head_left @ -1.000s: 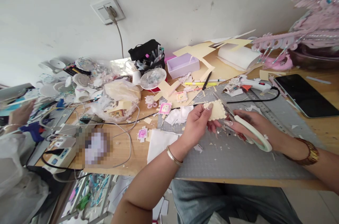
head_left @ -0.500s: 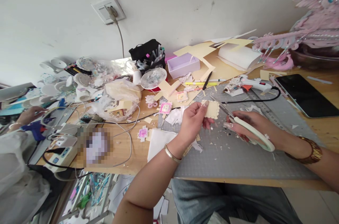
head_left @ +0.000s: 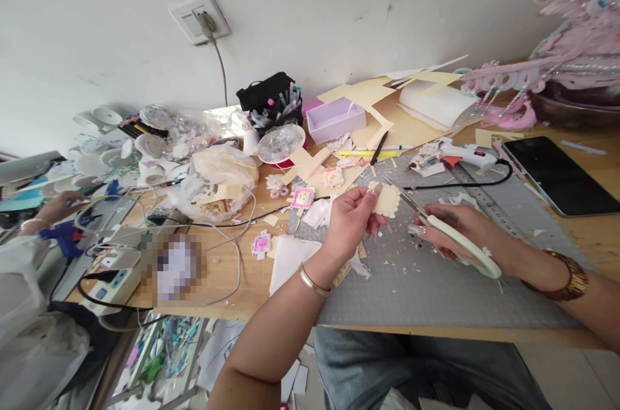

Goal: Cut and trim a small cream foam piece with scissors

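Pinched between the thumb and fingers of my left hand (head_left: 356, 216) is a small cream card piece (head_left: 388, 201) with a scalloped edge. My right hand (head_left: 458, 229) grips a pair of scissors (head_left: 465, 243) with pale green handles. Their blades point up and left, right beside the card's right edge; whether they touch it I cannot tell. Both hands are above a grey cutting mat (head_left: 397, 297) scattered with paper bits. Left of my left hand lie a pink-edged square with a drawn face (head_left: 303, 197) and a smaller pink-and-white piece (head_left: 261, 243).
A white glue gun (head_left: 472, 155) and a phone (head_left: 564, 174) lie to the right. Behind are a lilac box (head_left: 336, 121), cream card sheets and a black pen case (head_left: 271, 100). Cables and a power strip (head_left: 113, 284) are at left, near another person's hand (head_left: 61, 205).
The card in my left hand has turned very slightly against the scissors. Both hands otherwise stay in nearly the same place.
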Available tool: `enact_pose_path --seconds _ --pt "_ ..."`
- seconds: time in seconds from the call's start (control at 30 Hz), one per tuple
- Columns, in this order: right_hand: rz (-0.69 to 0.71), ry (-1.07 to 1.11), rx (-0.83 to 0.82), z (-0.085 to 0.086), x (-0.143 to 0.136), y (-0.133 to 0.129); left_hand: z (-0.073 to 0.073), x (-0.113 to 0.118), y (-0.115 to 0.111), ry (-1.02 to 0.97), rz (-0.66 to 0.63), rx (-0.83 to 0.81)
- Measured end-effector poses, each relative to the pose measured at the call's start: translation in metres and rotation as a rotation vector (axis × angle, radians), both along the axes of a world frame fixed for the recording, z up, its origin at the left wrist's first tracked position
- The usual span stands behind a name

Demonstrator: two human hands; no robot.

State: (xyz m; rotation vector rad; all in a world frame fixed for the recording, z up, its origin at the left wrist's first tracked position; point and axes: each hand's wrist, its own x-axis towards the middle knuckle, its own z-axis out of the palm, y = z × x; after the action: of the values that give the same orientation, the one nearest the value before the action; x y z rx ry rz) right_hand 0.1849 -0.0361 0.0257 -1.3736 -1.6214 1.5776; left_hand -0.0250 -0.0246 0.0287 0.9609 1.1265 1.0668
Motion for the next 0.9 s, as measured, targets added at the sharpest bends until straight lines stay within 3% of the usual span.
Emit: enact_pose_path --seconds 0.33,0.57,0.7,0.9 --pt "0.031 -0.076 0.057 0.008 -0.004 -0.002 -0.002 0.002 0.0 -0.023 0.002 -0.002" --pt "-0.053 -0.007 -0.03 0.006 -0.005 0.002 -0.001 0.003 -0.001 -0.085 -0.137 -0.008" --pt "-0.069 0.054 -0.127 0.0 -0.003 0.004 -0.002 0.002 0.0 -0.11 -0.074 -0.04" --pt "0.034 0.035 -0.068 0.01 -0.005 0.0 -0.003 0.003 0.001 -0.078 0.031 0.009"
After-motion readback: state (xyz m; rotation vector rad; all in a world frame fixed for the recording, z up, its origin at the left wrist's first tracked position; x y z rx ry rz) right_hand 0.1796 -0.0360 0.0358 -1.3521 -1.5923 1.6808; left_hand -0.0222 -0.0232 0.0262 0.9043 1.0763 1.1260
